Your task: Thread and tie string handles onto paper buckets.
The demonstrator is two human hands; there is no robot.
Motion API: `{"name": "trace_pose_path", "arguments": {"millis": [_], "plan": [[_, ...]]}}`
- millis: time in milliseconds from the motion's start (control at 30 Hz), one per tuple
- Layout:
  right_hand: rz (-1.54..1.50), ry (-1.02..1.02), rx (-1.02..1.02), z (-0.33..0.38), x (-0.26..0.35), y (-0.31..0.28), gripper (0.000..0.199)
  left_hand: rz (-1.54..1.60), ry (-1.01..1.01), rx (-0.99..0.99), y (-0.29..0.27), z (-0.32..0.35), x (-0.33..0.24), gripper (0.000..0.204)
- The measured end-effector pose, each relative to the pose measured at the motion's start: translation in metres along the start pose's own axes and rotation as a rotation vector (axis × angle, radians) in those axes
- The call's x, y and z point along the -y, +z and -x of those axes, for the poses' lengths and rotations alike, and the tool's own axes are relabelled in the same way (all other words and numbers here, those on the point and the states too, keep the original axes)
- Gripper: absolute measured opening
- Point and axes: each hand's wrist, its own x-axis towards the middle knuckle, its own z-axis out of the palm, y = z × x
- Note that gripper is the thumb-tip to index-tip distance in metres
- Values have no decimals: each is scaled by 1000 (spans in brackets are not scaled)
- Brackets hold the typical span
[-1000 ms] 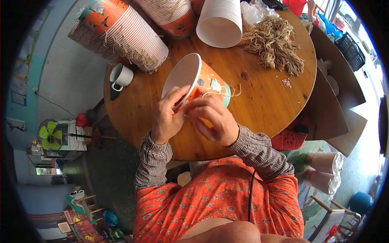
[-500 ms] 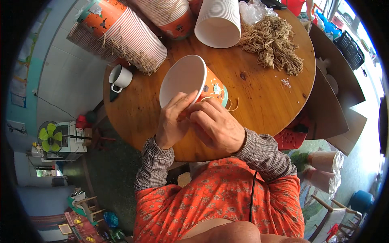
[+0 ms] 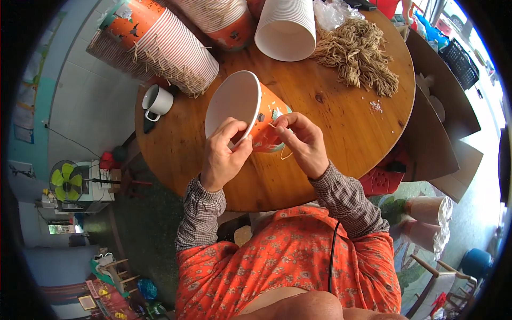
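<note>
From the head camera, looking down: the person sits at a round wooden table and holds an orange paper cup tipped on its side just above the near part of it, white mouth turned up and to the left. The left hand has its grip closed on the cup's rim, thumb outside and fingertips hooked into the mouth. The right hand pinches a thin tan string against the cup's printed wall, and a short loop of it hangs below the fingers. Farther back lies a heap of string, a white cup stack on its side, and an orange-and-white stack at the left. A white mug stands near the table's left edge.
</note>
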Motion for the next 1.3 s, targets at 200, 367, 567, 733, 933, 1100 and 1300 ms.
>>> {"name": "trace_pose_path", "arguments": {"millis": [200, 367, 567, 733, 933, 1100, 1300], "plan": [[-45, 65, -18, -1, 3, 10, 11, 5, -33, -13, 3, 2, 0, 13], [23, 148, 41, -1, 12, 9, 9, 4, -60, 2, 2, 3, -2, 15], [123, 171, 38, -1, 14, 6, 10, -3, -23, 17, 6, 3, -5, 14], [197, 200, 5, 1, 19, 5, 11, -27, 11, 11, 12, 3, -10, 15], [370, 65, -56, 4, 8, 1, 11, -63, 65, 35, 25, 2, -17, 11], [317, 86, -102, 6, 0, -9, 12, -19, 45, 52, 26, -7, -15, 9], [315, 107, -108, -1, 2, -15, 14, 41, 5, 143, 31, -26, 3, 18]]}}
